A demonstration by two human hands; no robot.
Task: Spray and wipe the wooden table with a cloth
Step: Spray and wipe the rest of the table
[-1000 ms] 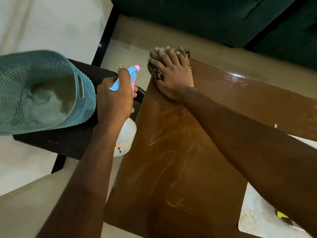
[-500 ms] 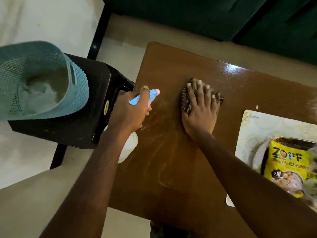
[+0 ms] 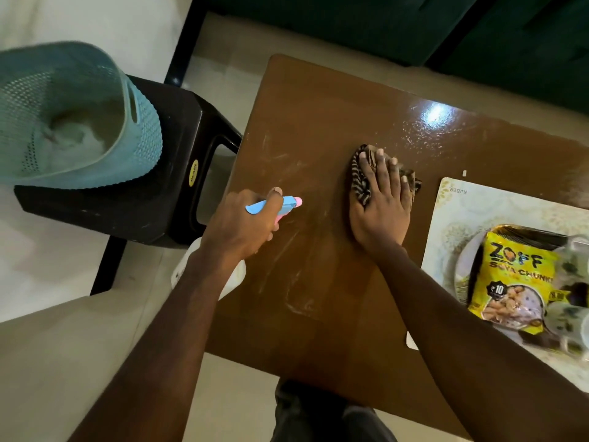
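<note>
**Q:** What fills most of the view?

**A:** A glossy brown wooden table (image 3: 318, 116), seen from above. Whitish streaks cross its left half, and a wet glare shines near its far edge. To the table's left stands a black plastic stool (image 3: 178, 186). A teal perforated plastic basket (image 3: 127, 122) sits on the stool with something pale inside.

**Q:** Is anything lying on the table?

**A:** A pale patterned rectangular placemat (image 3: 478, 202) lies on the right side. On it sits a yellow food packet printed "ZOFF SOYA CHUNKS" (image 3: 510, 275), with clear containers beside it that are too blurred to name.

**Q:** Where are the person's hands?

**A:** Both bare arms reach in from the bottom. The right hand (image 3: 382, 212) lies flat near the middle of the table, just left of the placemat. Its fingers are straight and slightly spread, and they press down on a crumpled dark-and-light striped cloth (image 3: 360, 183). The cloth shows at the fingertips and along the hand's left side.

**Q:** And the left hand?

**A:** The left hand (image 3: 242, 231) hovers over the table's left edge. Its fingers are wrapped around the neck of a white plastic spray bottle with a blue trigger head and pink nozzle (image 3: 287, 204). One finger lies over the top of the head. The nozzle points rightward across the tabletop, toward the cloth, and the white body hangs below the wrist.
</note>
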